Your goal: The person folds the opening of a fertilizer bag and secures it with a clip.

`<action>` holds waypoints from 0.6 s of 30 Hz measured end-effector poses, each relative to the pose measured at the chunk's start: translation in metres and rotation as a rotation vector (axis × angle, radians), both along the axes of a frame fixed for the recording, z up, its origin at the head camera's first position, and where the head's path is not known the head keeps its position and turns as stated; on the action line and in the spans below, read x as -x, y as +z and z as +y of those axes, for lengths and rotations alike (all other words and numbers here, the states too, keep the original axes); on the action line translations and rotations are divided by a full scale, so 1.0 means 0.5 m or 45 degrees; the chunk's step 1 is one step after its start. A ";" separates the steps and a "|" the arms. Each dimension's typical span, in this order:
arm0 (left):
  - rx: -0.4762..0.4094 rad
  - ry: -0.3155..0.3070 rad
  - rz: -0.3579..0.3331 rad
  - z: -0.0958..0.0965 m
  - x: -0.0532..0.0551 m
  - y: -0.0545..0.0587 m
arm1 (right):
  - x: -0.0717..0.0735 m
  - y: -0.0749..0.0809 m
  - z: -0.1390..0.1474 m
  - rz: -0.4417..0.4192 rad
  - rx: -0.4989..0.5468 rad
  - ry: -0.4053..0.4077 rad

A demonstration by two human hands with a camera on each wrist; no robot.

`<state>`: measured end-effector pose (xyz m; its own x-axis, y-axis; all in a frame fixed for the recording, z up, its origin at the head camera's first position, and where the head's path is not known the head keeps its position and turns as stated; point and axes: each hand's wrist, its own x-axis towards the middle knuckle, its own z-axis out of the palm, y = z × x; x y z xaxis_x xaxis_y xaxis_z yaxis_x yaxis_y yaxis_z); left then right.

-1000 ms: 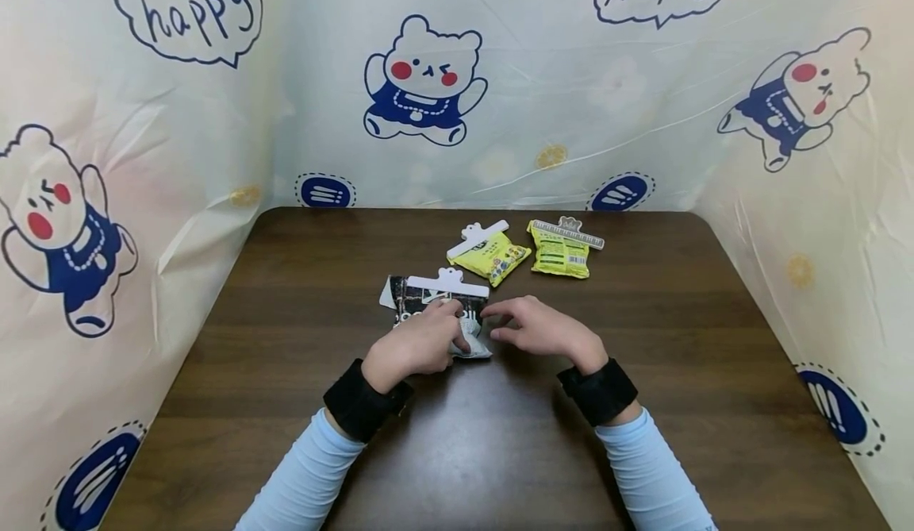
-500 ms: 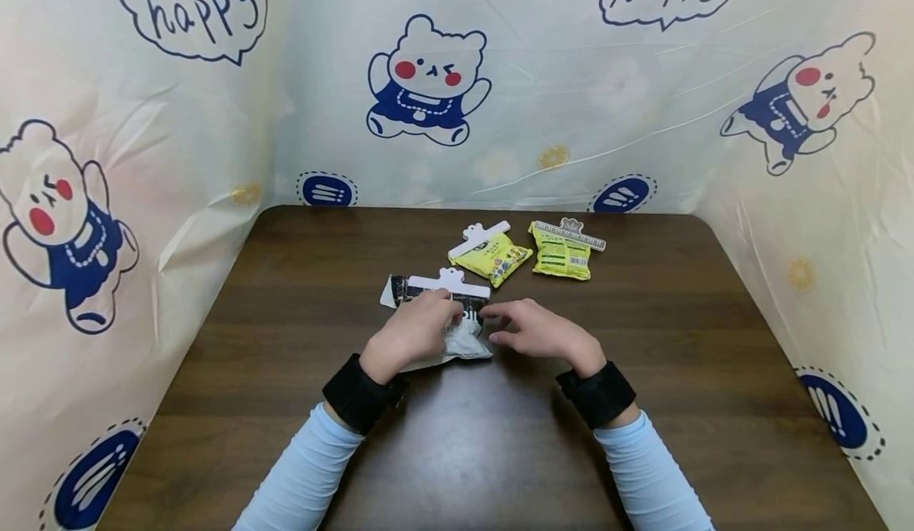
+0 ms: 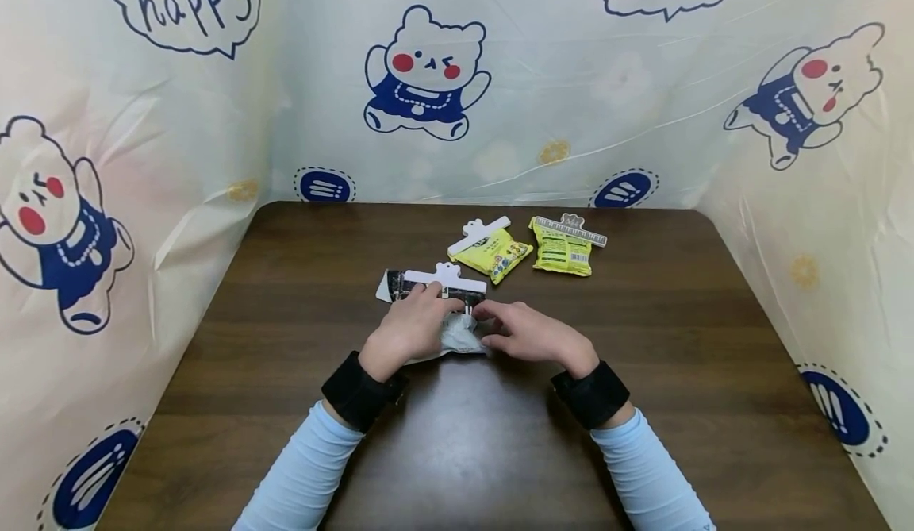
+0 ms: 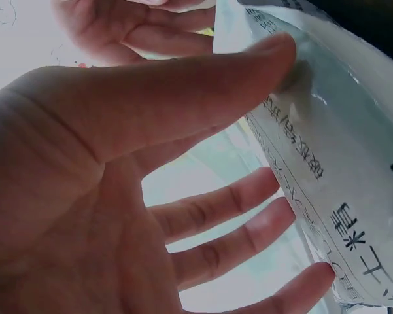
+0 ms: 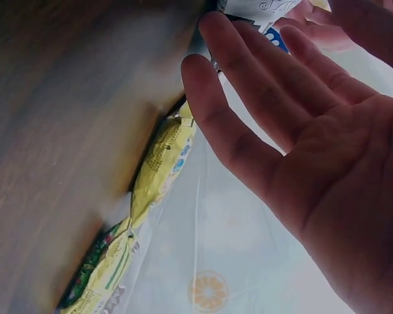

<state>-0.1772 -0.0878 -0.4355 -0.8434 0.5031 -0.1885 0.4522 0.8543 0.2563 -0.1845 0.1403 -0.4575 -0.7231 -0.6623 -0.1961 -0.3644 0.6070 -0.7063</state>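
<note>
A black and white snack bag (image 3: 460,334) lies in front of me, a white clip (image 3: 446,278) across its top edge. My left hand (image 3: 410,328) rests on the bag from the left. In the left wrist view the thumb lies against the printed white face (image 4: 314,163), and the fingers reach the bag's edge, spread apart. My right hand (image 3: 531,332) is at the bag's right edge, its fingers slightly bent. In the right wrist view the right fingers (image 5: 232,131) are extended beside a small visible part of the bag (image 5: 261,8); whether they touch it I cannot tell.
Behind stand two yellow packets: one (image 3: 500,257) with a white clip (image 3: 478,235), the other (image 3: 560,253) with a clear ruler-like clip (image 3: 570,231) to its right. The brown table (image 3: 643,317) ends at a patterned cloth backdrop (image 3: 428,174).
My left hand has shifted up across the bag toward the clip, uncovering more of its lower white part. The right hand has moved slightly left against the bag's edge. The yellow packets stay put.
</note>
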 end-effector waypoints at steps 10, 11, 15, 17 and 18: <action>0.027 0.164 0.004 -0.031 0.017 0.008 | 0.000 0.006 0.011 0.040 0.039 0.032; 0.028 0.178 0.006 -0.035 0.019 0.008 | 0.000 0.006 0.012 0.041 0.041 0.034; 0.029 0.239 0.001 -0.048 0.031 0.003 | 0.000 0.006 0.013 0.041 0.046 0.038; 0.019 0.259 0.009 -0.055 0.038 -0.001 | 0.002 0.006 0.012 0.039 0.043 0.037; 0.015 0.268 0.014 -0.058 0.041 -0.004 | 0.002 0.006 0.012 0.036 0.042 0.035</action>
<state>-0.1975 -0.1167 -0.4372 -0.9316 0.3135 -0.1839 0.2663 0.9331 0.2416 -0.1854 0.1465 -0.4546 -0.7096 -0.6877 -0.1536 -0.4007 0.5731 -0.7149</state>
